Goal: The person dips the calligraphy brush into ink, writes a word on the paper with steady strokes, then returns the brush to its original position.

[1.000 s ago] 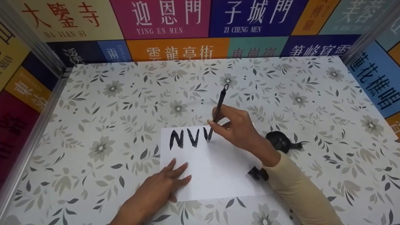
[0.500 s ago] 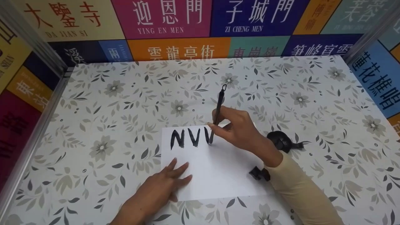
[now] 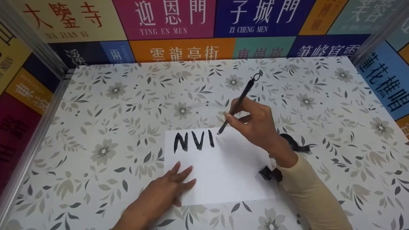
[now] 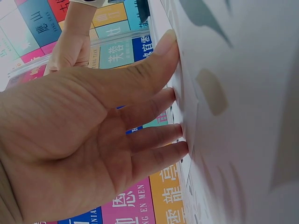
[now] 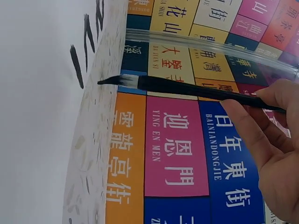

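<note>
My right hand [image 3: 255, 124] pinches a black writing brush [image 3: 246, 91] between thumb and fingers, its handle slanting up to the right. In the right wrist view the inked tip of the brush [image 5: 187, 87] is apart from the white paper [image 5: 37, 140]. On the sheet of paper [image 3: 220, 175] stand black strokes: an N [image 3: 181, 142], a V [image 3: 198, 140] and one slanted stroke [image 3: 211, 138]. My left hand [image 3: 163, 191] rests on the paper's lower left, fingers spread. In the left wrist view the fingertips of that left hand [image 4: 103, 130] touch the surface.
A black round dish with a short handle [image 3: 295, 145] lies beyond my right wrist, partly hidden by it. A small black block-like object [image 3: 270, 174] sits on the paper's right edge. The floral-patterned table [image 3: 143, 105] is bordered by colourful lettered panels [image 3: 179, 49].
The brush tip was down on the paper finishing the slanted stroke. Now my right hand has lifted it up and to the right, handle leaning further right. My left hand has stayed put.
</note>
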`<action>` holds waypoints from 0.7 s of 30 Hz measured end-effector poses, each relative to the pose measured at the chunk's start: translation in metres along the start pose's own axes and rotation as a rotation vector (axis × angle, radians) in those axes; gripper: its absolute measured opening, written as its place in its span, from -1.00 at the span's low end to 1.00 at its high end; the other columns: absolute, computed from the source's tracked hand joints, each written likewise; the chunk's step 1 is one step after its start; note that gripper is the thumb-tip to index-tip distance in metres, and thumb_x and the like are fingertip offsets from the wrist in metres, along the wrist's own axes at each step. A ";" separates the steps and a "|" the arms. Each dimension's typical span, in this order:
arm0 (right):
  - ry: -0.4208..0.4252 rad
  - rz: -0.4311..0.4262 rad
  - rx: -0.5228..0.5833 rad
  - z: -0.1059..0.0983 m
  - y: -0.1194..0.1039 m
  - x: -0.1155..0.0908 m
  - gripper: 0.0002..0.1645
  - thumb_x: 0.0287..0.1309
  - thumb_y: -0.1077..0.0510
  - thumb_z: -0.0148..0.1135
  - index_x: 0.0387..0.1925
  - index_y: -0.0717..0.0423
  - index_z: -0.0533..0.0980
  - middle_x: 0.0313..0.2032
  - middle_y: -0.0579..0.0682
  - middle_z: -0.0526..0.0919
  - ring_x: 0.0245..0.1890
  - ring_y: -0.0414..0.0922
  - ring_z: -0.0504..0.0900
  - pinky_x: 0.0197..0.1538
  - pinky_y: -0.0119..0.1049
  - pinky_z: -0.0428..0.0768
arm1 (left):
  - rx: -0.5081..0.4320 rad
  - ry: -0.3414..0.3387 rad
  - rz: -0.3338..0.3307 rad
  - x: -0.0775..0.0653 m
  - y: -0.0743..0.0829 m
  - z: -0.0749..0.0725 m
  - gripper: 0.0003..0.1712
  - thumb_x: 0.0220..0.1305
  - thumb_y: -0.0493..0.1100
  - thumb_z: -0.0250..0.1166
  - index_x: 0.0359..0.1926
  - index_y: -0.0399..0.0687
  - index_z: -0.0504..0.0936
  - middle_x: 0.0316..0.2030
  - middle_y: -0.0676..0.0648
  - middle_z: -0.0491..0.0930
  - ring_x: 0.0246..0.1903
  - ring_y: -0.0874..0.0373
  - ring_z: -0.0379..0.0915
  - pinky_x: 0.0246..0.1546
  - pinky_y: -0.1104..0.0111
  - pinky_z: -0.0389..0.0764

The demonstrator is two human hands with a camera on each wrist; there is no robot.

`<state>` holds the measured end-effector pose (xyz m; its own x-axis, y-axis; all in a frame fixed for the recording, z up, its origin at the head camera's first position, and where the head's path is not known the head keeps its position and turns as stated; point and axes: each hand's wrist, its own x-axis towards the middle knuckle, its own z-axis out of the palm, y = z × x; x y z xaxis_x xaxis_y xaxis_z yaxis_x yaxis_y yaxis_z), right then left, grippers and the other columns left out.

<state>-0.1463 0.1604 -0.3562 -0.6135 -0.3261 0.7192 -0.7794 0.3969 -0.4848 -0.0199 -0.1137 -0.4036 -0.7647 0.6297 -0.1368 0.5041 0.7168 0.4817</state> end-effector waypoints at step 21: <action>-0.029 0.000 0.013 0.012 0.021 -0.006 -0.81 0.05 0.33 0.36 -0.27 0.24 0.54 -0.43 0.01 0.64 -0.41 -0.15 0.68 -0.49 -0.43 0.60 | -0.040 -0.002 -0.017 0.000 0.001 0.000 -0.25 -0.12 -0.23 0.44 0.21 0.02 0.52 0.37 -0.03 0.22 0.37 -0.18 0.02 0.02 0.04 0.48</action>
<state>-0.1604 0.1607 -0.3769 -0.6169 -0.3508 0.7045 -0.7807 0.3857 -0.4916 -0.0200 -0.1132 -0.4030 -0.7724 0.6179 -0.1471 0.4741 0.7149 0.5139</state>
